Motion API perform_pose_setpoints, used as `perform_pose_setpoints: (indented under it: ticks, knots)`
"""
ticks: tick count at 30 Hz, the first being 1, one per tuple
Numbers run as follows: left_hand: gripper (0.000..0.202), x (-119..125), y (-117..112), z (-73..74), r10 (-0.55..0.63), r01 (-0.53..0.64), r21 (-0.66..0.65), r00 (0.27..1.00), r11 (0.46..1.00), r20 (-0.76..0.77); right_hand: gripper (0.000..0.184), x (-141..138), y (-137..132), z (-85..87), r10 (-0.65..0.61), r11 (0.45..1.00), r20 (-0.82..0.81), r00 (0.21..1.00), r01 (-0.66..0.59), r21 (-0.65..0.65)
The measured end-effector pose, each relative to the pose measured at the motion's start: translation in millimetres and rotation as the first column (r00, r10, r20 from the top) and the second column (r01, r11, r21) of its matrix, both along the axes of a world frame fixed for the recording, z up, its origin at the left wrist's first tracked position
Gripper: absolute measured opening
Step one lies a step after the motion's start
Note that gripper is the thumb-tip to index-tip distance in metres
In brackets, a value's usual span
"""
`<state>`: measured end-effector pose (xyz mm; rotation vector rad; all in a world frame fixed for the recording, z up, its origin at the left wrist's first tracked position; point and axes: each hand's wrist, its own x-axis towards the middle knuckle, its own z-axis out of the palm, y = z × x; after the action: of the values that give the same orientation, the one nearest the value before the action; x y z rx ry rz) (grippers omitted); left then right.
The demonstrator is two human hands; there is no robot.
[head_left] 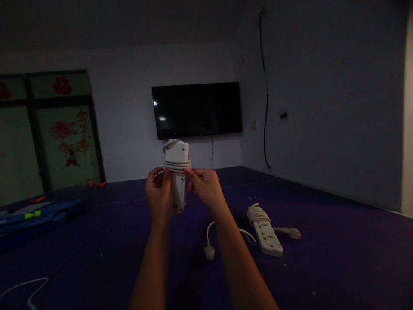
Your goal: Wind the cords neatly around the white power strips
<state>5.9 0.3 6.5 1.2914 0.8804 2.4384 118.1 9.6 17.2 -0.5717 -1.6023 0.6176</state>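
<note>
Item 1: white power strip (178,191), held upright and raised clear of the purple surface (129,241), seen against its far edge. Its cord (177,164) is wound in several turns below the upper end, with a loop standing at the top.

Hands: the left hand (158,191) and right hand (206,185) are clamped on item 1 from either side, thumbs at the lowest turns of cord.

Item 2: second power strip (267,239), lying sockets up towards the right edge of the surface, cord coil (257,214) about its far end; a plug (294,233) lies just beside it.

Item 3: another plug (209,252), white, on a cord passing behind the right forearm; in this dim light, which strip it belongs to cannot be told.

Item 4: blue cloth (64,211), crumpled, well to the left, a lime-green object (32,214) on it.

Item 5: small orange objects (101,184), near the far edge, before the door (67,142).

Item 6: white cable (32,282), near left.

Item 7: wall-mounted television (197,111), dark, above the far edge.
</note>
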Motion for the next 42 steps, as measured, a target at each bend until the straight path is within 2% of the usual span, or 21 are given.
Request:
perform_pose_setpoints:
  ticks: [6, 11, 16, 19, 22, 29, 34, 38, 42]
  knots:
    - [0.044, 0.4, 1.3, 0.2, 0.006, -0.006, 0.035, 1.000, 0.999, 0.000, 0.054, -2.6, -0.2, -0.2, -0.059, 0.997, -0.011, 0.998, 0.059, 0.043]
    - [0.039, 0.7, 2.1, 1.1, -0.034, 0.033, 0.069, 0.999, 0.997, 0.019, 0.050, -1.4, -2.1, 1.4, -0.025, 0.998, -0.039, 0.999, 0.027, 0.061]
    - [0.045, 2.8, 1.2, 2.4, -0.101, 0.098, 0.070, 0.994, 0.993, 0.031, 0.053, -4.8, -5.4, 1.0, -0.143, 0.983, -0.065, 0.988, 0.150, 0.106]
    - [0.046, 3.6, 0.9, 2.6, -0.077, 0.072, 0.097, 0.996, 0.993, 0.050, 0.055, -10.3, -4.6, -0.7, -0.220, 0.963, -0.121, 0.968, 0.235, 0.131]
    - [0.046, 3.5, 0.3, 2.8, -0.042, 0.034, 0.139, 0.998, 0.990, 0.049, 0.055, -14.1, -2.9, -2.2, -0.236, 0.955, -0.150, 0.960, 0.257, 0.146]
    - [0.043, 4.4, -3.6, 3.1, -0.005, -0.001, 0.142, 0.999, 0.990, 0.042, 0.053, -12.7, -7.3, 0.8, -0.206, 0.968, -0.110, 0.972, 0.219, 0.122]
    - [0.045, 7.2, -1.0, 2.6, 0.043, -0.053, 0.116, 0.995, 0.992, 0.088, 0.050, -8.4, -14.9, 5.2, -0.206, 0.976, 0.023, 0.978, 0.204, 0.080]
    - [0.046, 6.5, 0.3, 2.4, 0.118, -0.130, 0.110, 0.987, 0.985, 0.106, 0.037, 3.9, -19.7, 7.0, -0.085, 0.993, 0.059, 0.995, 0.089, -0.071]
    - [0.045, 2.8, -1.6, 3.4, 0.214, -0.227, 0.116, 0.970, 0.967, 0.115, 0.016, 14.7, -23.8, 11.2, 0.108, 0.971, 0.038, 0.993, -0.097, -0.219]
